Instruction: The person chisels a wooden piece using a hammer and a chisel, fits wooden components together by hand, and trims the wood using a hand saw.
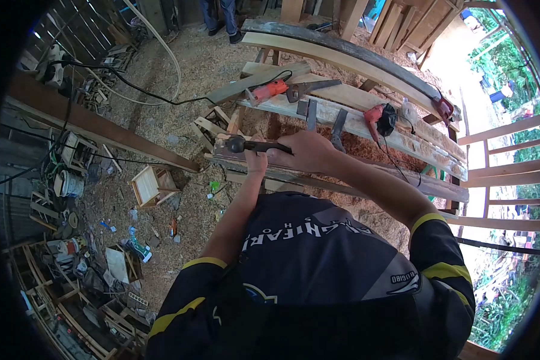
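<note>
Head view: right hand (306, 150) grips the hammer (251, 146), which crosses over left hand (257, 162), whose hold is unclear.

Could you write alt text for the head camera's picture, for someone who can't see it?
A person's right hand grips a hammer above a wooden plank, the left hand close by its handle. Red power tools lie on boards beyond; sawdust covers the floor.

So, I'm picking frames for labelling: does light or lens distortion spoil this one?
Head view, right: glare washes out the ground outside; head view, upper left: the slatted wall is dim, light leaking through gaps; head view, far side: the lens likely bows the long plank; head view, centre: the hammer is recognisable, fine detail at the left hand is not.
</note>
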`<state>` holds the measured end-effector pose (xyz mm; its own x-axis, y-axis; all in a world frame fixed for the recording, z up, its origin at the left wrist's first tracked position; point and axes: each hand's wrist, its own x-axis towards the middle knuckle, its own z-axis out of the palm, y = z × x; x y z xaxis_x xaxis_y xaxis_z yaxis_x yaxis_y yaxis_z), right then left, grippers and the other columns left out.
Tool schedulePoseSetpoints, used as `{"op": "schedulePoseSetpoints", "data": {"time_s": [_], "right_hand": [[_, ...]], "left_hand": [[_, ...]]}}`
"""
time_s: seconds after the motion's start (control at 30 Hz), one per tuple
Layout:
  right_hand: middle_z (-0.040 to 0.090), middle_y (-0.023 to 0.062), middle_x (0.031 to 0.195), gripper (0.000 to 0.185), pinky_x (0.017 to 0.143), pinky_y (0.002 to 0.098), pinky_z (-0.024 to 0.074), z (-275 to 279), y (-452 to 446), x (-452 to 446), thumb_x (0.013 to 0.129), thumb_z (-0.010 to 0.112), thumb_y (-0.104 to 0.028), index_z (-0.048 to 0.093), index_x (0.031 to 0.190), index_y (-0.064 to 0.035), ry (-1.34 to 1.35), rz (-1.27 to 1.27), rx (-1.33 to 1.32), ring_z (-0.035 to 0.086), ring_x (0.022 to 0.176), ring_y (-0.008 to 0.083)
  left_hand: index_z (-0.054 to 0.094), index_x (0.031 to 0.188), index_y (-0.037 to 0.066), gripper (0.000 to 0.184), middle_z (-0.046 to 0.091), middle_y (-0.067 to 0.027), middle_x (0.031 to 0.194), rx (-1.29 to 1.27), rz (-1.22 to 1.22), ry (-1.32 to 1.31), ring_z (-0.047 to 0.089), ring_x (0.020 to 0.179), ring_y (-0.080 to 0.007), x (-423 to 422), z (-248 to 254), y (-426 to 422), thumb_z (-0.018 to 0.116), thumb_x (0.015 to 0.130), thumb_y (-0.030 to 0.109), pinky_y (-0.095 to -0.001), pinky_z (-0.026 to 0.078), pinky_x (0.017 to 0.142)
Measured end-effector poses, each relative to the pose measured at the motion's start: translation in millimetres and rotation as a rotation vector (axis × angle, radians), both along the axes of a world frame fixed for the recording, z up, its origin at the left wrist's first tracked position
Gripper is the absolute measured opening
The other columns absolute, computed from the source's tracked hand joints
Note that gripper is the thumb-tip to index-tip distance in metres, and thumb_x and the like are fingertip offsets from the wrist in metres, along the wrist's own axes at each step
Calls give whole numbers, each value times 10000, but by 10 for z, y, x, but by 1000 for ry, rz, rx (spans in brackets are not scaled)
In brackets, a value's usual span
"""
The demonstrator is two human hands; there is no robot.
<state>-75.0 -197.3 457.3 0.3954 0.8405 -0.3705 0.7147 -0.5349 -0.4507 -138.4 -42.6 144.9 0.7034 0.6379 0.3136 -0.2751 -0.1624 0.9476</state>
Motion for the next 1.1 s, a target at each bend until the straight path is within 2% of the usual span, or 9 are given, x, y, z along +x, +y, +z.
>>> {"op": "schedulePoseSetpoints", "data": {"time_s": [0.4,0.53,0.6,0.73,0.9,0.97,1.0,1.07,1.1], "right_hand": [[723,214,889,612,806,527,546,82,-85,74,993,476,-619,738,1056,-69,-25,24,-29,708,881,421],[719,206,871,603,793,526,545,70,-72,43,990,487,-618,734,1043,-71,-50,-6,1,706,871,418],[709,193,845,563,764,528,539,17,-72,4,991,514,-598,723,1050,-79,16,-10,18,703,853,403],[702,199,824,577,756,528,537,-45,-34,73,990,511,-612,725,1016,-76,-70,6,-23,699,844,411],[699,193,805,588,749,529,536,-22,-88,-12,992,501,-625,715,973,-78,-27,-14,-3,697,821,408],[719,197,872,606,792,533,544,5,-139,38,991,481,-638,736,1039,-90,-69,15,-51,704,879,413],[729,199,906,619,813,536,547,20,-136,64,990,472,-645,746,1072,-96,-93,26,-71,707,907,415],[731,194,917,610,815,533,547,44,-163,13,994,467,-643,744,1073,-105,-30,4,-65,706,918,411],[731,192,923,606,816,531,547,42,-190,-17,996,465,-642,744,1074,-109,6,-13,-65,706,924,409]], "left_hand": [[514,867,-17,635,520,-116,785,137,133,170,517,741,-281,-87,432,-151,404,1057,578,-397,454,735],[493,854,-11,648,501,-122,776,48,30,44,503,728,-273,29,-180,55,388,1056,596,-376,439,720],[488,848,-6,657,487,-115,766,16,10,37,487,720,-258,23,-136,33,386,1052,610,-378,430,711],[480,842,7,576,464,-90,783,50,66,168,451,729,-219,-33,-51,-27,442,1064,537,-365,410,705],[496,877,26,372,513,-84,878,-87,-18,-15,484,792,-230,-32,-191,23,516,1063,348,-361,426,761],[502,902,28,306,533,-87,905,230,114,104,514,822,-230,-54,-190,27,522,1057,291,-360,435,780],[507,916,27,282,539,-89,912,582,237,242,530,837,-229,-24,-331,72,519,1054,273,-359,438,786],[515,949,25,225,549,-98,928,742,258,384,557,869,-219,48,-581,146,507,1044,229,-355,444,784],[519,968,23,194,552,-104,938,551,153,386,568,886,-211,46,-572,174,499,1036,204,-352,448,776]]}}
